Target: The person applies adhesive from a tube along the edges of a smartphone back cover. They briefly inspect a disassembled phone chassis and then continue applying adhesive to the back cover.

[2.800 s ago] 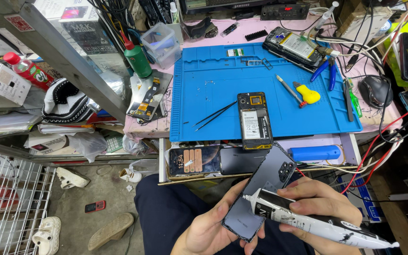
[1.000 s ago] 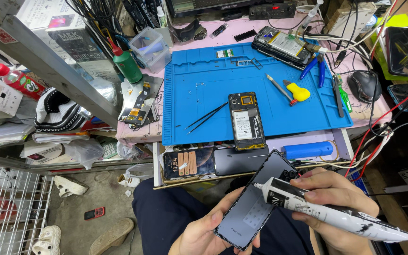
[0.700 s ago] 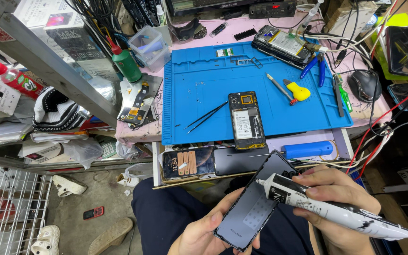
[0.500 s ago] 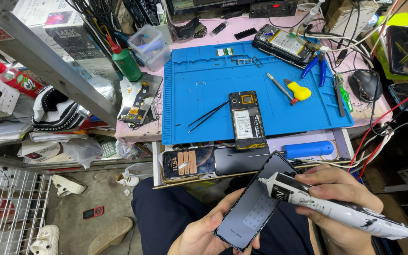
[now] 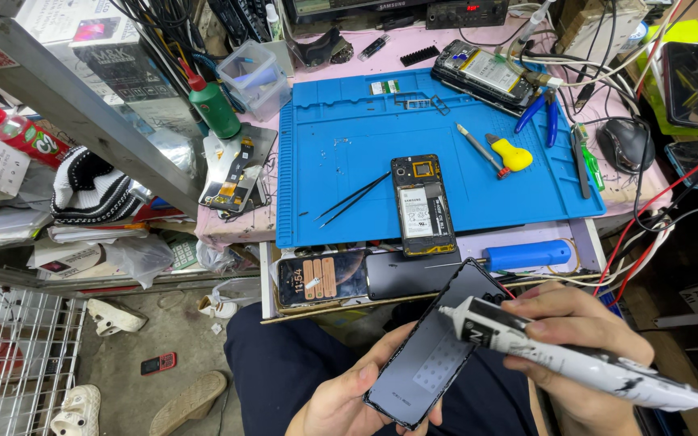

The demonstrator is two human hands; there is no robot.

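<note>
off the bench's near edge, over the lap, with open air around. left hand (image 5: 341, 400) cupped under dark phone back cover (image 5: 438, 347), gripping its lower end. right hand (image 5: 583, 339) closed around white glue tube (image 5: 575, 363), nozzle touching cover's upper right edge.

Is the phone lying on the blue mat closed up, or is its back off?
Open: the phone lies flat on the blue mat with no back cover, its battery and circuit board showing inside the frame.
</note>
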